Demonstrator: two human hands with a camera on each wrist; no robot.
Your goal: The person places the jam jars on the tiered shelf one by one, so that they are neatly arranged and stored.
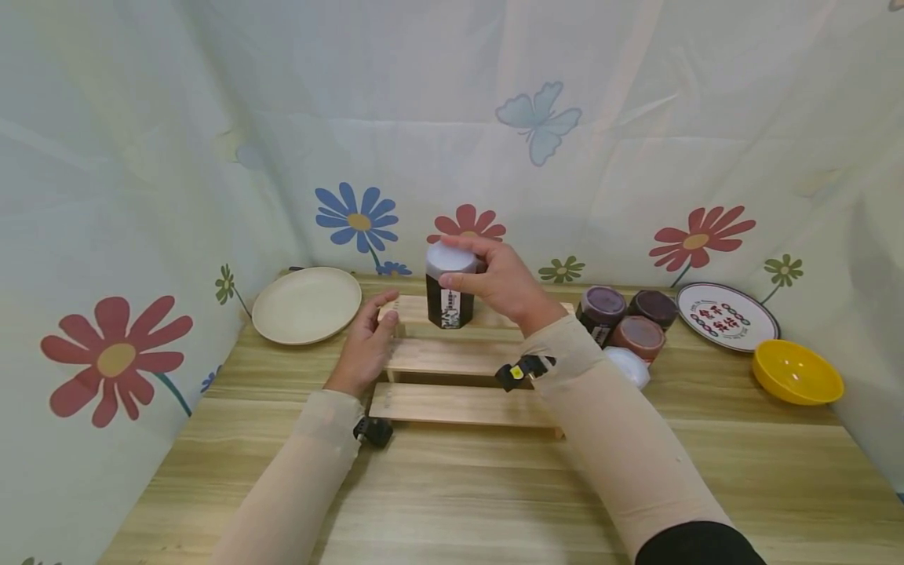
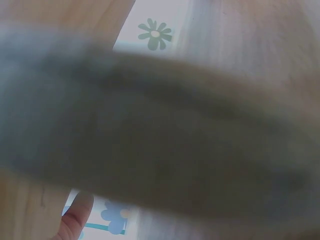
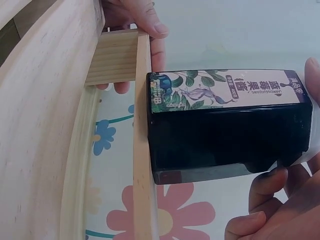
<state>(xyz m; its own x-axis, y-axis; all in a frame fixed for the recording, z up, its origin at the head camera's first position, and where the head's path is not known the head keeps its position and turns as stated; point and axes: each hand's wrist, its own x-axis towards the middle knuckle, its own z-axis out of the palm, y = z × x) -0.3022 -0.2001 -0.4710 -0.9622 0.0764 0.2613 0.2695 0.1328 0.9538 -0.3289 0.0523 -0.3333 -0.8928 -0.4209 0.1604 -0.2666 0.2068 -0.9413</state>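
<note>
My right hand (image 1: 504,281) holds a dark jam jar (image 1: 450,297) by its pale lid, thumb in front and fingers over the top. The jar is upright over the top step of a three-step wooden shelf (image 1: 459,403). In the right wrist view its base meets the edge of the top board, and a purple-white label shows on the jar (image 3: 225,135). My left hand (image 1: 367,341) grips the left end of that top step. A dark blurred shape fills most of the left wrist view, with one fingertip (image 2: 80,212) visible below it.
Several jars (image 1: 603,308) stand close together to the right of the shelf, partly behind my right forearm. Further right are a patterned white plate (image 1: 759,320) and a yellow bowl (image 1: 798,373). A cream plate (image 1: 307,306) leans at the back left, near the flowered curtain (image 1: 424,141).
</note>
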